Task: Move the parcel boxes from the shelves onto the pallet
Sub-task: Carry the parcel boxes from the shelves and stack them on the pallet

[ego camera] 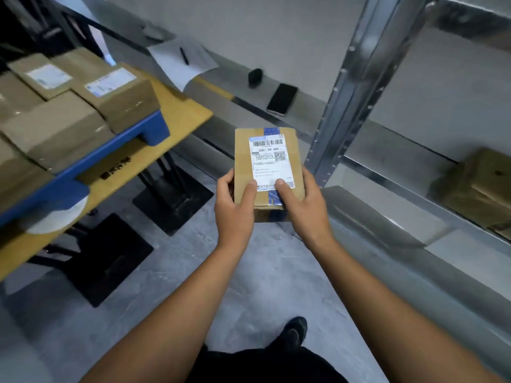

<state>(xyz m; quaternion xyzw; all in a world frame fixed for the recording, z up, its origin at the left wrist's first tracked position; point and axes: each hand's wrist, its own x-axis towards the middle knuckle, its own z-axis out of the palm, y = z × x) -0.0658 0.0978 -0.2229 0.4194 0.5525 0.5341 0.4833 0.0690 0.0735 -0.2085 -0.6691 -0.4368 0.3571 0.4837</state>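
1. Cardboard box (266, 164), head view: I hold it in the air between shelf (401, 142) and pallet (110, 150), label up, touching neither.
2. My left hand (235, 208) and right hand (307, 208) grip its near end, thumbs pressed on the label, left fingers (224, 182) curled round its side, right ones hidden.
3. It looks small, stiff and probably light. The tape may be slick, so the side walls are the place to hold.
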